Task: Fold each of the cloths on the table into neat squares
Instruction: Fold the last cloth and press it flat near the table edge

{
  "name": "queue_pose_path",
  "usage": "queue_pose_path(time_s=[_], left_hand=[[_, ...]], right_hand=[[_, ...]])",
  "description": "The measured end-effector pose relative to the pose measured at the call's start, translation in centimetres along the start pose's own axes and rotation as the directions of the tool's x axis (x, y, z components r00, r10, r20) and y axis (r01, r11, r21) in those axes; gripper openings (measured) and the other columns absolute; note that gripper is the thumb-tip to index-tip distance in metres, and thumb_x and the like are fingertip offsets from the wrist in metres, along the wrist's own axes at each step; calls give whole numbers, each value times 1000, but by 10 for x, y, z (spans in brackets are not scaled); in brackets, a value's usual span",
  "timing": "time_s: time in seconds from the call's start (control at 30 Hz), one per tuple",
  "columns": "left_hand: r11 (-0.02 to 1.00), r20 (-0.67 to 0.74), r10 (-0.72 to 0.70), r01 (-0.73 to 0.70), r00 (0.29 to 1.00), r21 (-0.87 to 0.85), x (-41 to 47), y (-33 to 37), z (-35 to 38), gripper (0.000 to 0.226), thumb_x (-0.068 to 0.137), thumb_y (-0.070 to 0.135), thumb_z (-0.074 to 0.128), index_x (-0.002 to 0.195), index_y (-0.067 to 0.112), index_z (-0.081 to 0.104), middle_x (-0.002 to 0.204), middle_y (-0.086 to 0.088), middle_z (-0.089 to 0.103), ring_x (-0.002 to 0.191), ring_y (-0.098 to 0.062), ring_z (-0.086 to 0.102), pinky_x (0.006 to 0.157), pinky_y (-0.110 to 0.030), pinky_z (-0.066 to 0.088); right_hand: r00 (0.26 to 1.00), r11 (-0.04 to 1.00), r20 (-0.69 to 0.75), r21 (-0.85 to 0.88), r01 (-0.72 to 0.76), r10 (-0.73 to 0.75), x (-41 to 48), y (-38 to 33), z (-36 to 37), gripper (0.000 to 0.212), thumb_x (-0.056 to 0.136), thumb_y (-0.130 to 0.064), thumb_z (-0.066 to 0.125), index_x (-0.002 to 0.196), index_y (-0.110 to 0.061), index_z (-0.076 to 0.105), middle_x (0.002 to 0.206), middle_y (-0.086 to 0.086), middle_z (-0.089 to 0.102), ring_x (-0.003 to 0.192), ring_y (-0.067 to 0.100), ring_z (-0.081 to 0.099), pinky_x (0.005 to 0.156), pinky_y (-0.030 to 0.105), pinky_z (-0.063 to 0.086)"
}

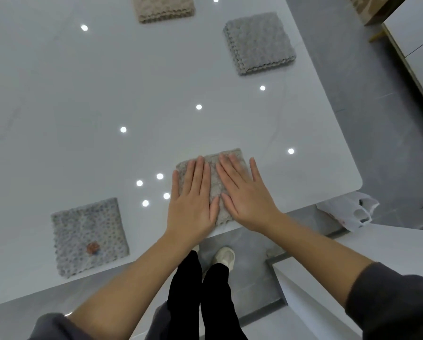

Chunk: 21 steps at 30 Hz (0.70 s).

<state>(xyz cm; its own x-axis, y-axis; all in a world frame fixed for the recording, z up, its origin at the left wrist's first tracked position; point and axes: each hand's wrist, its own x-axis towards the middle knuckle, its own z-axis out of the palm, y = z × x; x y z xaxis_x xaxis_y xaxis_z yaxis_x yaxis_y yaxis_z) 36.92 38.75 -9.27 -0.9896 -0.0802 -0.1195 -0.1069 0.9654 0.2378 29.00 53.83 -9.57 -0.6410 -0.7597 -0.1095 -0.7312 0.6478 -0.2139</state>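
Currently, left hand and right hand lie flat, fingers straight, pressing the folded beige cloth against the worktop near its front edge.

Bright, even overhead light throws small round glare spots across the glossy table; wide-angle edges bend.

Domestic interior, probably a dining area. Evidence: glossy white marble-look table with rounded corner, mirroring round ceiling spotlights; large grey floor tiles; white drawer unit with wood-tone edging at far right; crumpled white plastic bag just beside table corner.
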Motion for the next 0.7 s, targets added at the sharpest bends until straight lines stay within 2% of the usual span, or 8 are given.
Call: queue_pose_path(time_s=[0.07, 0.17, 0.37, 0.57, 0.7], left_hand=[[1000, 18, -2, 2, 1000, 10, -1, -5, 3, 68, 99, 44, 24, 153, 4, 17, 162, -13, 11, 150, -25, 5, 120, -51, 6], [1000, 42, 1, -2, 999, 18, -1, -8, 0, 69, 98, 45, 25, 154, 5, 17, 163, -11, 10, 151, -25, 5, 120, -52, 5], [997, -17, -24, 23, 1000, -78, 4, 7, -35, 69, 98, 41, 24, 154, 4, 9, 163, -13, 3, 151, -25, 0, 121, -48, -3], [973, 103, 57, -32, 993, -231, 25, 51, -56, 71, 94, 42, 17, 155, 11, -2, 163, -6, -11, 149, -18, -16, 121, -39, -7], [967, 127, 57, -23, 990, -252, 58, 88, -55, 73, 91, 44, 9, 155, 10, 0, 162, -7, -12, 149, -21, -17, 122, -41, -4]], right_hand=[[1000, 1000, 15, -9, -9, 10, 0, 1, 2, 62, 101, -37, 26, 154, -9, 15, 163, 7, 9, 151, 22, 5, 119, 57, 7], [999, 1000, 50, -8, -1, 2, -1, 1, -1, 62, 101, -39, 26, 155, -10, 12, 163, 6, 8, 151, 20, 2, 118, 58, 9], [995, 995, 47, 54, -86, 83, -13, 14, -37, 62, 102, -37, 24, 156, -10, 10, 164, 4, 1, 151, 19, -5, 121, 52, 4], [985, 983, 71, 87, -164, 158, -27, 65, -68, 61, 100, -36, 23, 155, -13, 11, 164, 4, 0, 151, 19, -4, 121, 49, 9], [982, 985, 129, 81, -152, 141, -12, 118, -82, 62, 99, -40, 16, 156, -17, 7, 162, -1, -10, 148, 14, -12, 122, 46, 7]])
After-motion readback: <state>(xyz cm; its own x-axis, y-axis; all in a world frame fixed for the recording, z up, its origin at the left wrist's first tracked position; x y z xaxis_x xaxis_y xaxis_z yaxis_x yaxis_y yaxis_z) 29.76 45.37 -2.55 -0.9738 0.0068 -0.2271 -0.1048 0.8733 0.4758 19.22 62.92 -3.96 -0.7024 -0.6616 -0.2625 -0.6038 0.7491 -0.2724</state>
